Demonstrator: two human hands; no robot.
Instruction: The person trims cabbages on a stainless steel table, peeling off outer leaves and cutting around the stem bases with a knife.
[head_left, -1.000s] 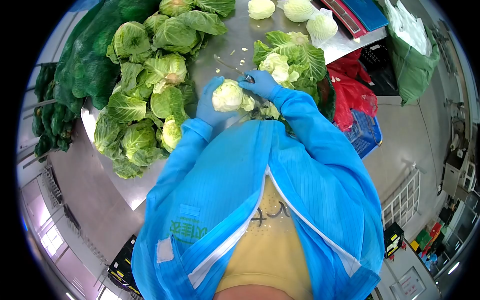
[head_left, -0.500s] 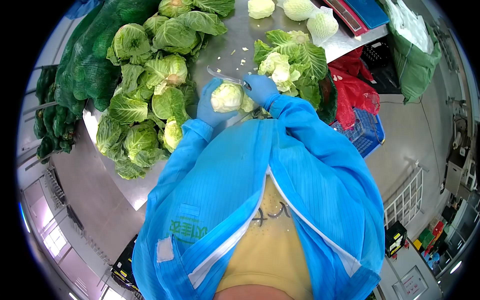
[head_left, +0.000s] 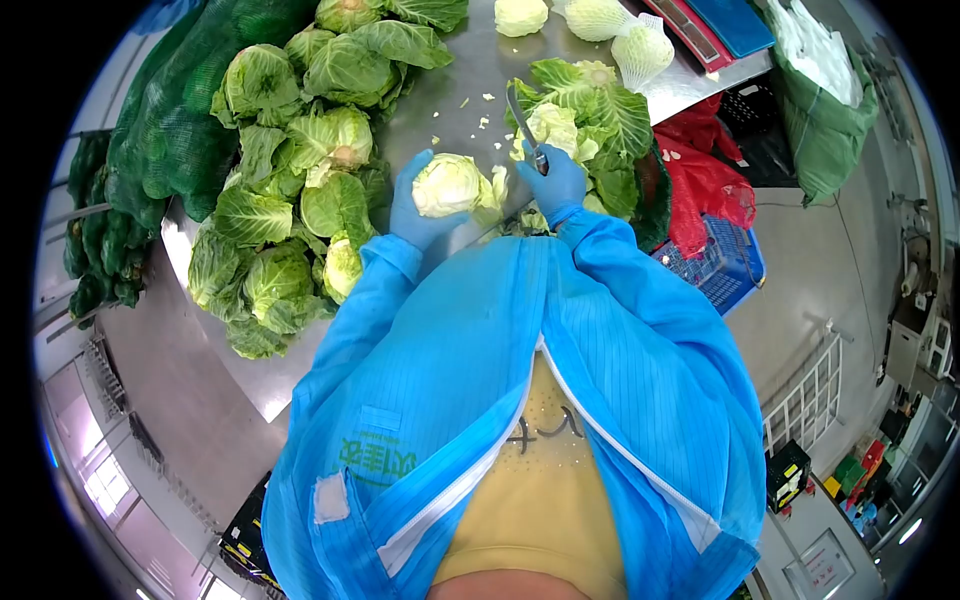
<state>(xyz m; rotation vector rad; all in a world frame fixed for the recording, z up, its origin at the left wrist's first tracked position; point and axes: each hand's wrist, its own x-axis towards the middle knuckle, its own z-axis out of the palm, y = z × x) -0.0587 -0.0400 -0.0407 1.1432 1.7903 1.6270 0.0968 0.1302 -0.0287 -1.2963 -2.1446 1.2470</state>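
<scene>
My left hand [head_left: 418, 212], in a blue glove, cups a pale trimmed cabbage [head_left: 446, 184] from its left side, thumb and fingers curved round it. A loose pale leaf [head_left: 492, 192] stands out at the cabbage's right side. My right hand [head_left: 558, 188], also gloved, grips a knife [head_left: 523, 122] by its handle, with the blade pointing away from me and up to the left. Beyond the blade, cut outer leaves [head_left: 615, 120] and pale leaf pieces [head_left: 552, 128] lie in a heap. The lower part of the cabbage is hidden by my left hand.
Untrimmed cabbages [head_left: 335, 140] are piled on the metal table [head_left: 460, 75] at left, beside green mesh sacks [head_left: 190, 110]. Across the table lie a trimmed cabbage [head_left: 521, 16] and net-wrapped ones [head_left: 643, 52]. Right of the table are a red bag [head_left: 690, 190] and a blue crate [head_left: 735, 265].
My right hand has moved right, away from the cabbage, and the knife has swung from lying across above it to pointing away. The left hand keeps the cabbage, shifted slightly left.
</scene>
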